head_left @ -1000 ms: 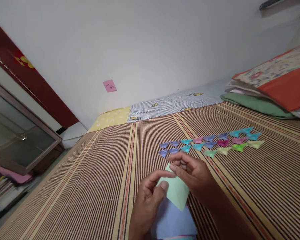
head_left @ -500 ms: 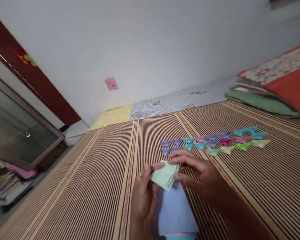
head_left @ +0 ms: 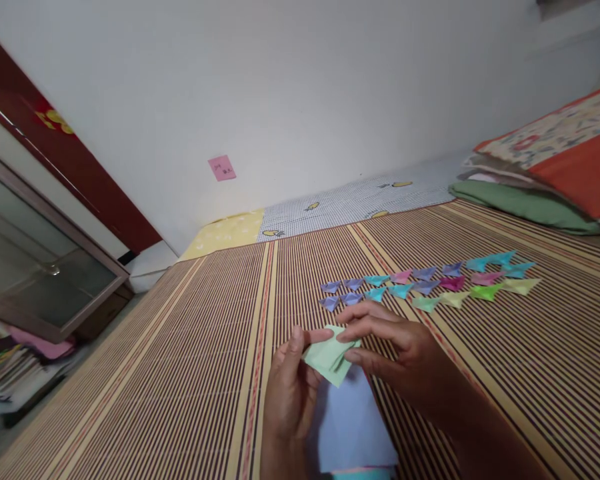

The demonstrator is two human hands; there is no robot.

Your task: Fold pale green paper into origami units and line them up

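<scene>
A small folded pale green paper [head_left: 327, 357] is held up between both hands, with loose layers at its right side. My left hand [head_left: 291, 380] pinches its left corner between thumb and fingers. At the paper's right edge, the thumb and fingertips of my right hand [head_left: 400, 340] close on the layers. Below the paper lies a stack of blue-violet sheets [head_left: 353, 427], with a cyan edge showing at the bottom. Beyond my right hand, several small folded paper shapes [head_left: 453, 283] in blue, cyan, pink, green and yellow stand in two rows.
A striped mat [head_left: 220, 333] covers the surface. Folded bedding [head_left: 570, 160] is piled at the right. A pink note [head_left: 222, 168] is on the wall. A glass-paned door [head_left: 45, 247] and a stack of books [head_left: 10, 373] are at the left.
My right fingers have shifted slightly on the green paper, and its upper layer now lies more folded over to the right. The paper has moved a little down and right.
</scene>
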